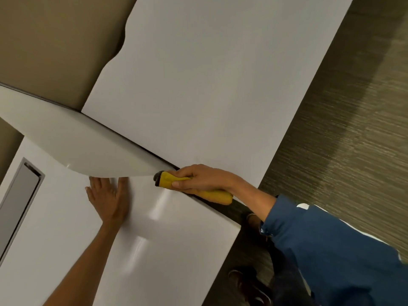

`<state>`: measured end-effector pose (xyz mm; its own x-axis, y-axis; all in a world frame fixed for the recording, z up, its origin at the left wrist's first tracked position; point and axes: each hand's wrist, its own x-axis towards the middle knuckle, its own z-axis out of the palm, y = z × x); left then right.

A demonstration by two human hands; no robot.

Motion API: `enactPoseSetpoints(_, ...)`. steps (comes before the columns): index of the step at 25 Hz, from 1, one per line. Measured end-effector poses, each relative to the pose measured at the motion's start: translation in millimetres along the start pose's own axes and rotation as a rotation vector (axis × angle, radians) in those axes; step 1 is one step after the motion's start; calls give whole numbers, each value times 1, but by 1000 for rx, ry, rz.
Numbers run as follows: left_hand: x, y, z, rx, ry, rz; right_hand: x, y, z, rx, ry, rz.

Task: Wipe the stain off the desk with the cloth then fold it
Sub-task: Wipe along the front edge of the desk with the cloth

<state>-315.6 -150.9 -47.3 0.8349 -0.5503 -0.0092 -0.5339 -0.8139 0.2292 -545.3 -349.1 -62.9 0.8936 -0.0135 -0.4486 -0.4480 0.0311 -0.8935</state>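
A yellow cloth [167, 181] with a dark edge is bunched in my right hand [203, 178], pressed on the white desk [176, 250] at its far edge, beside the gap to a neighbouring desk. My left hand [108, 198] lies flat on the desk, palm down, fingers spread, their tips hidden under a white divider panel. It holds nothing. I see no stain on the desk; only light reflections show near the cloth.
A white curved divider panel [77, 146] overhangs the desk between the two hands. A second white desk [198, 85] lies beyond. A grey cable slot [19, 204] sits at the left. Striped carpet [353, 129] and my shoes [247, 283] are on the right.
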Motion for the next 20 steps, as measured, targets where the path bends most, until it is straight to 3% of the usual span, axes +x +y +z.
enactPoseSetpoints(20,1,-6,4,-7,5,-6,-94,44,5,-39,-55,17)
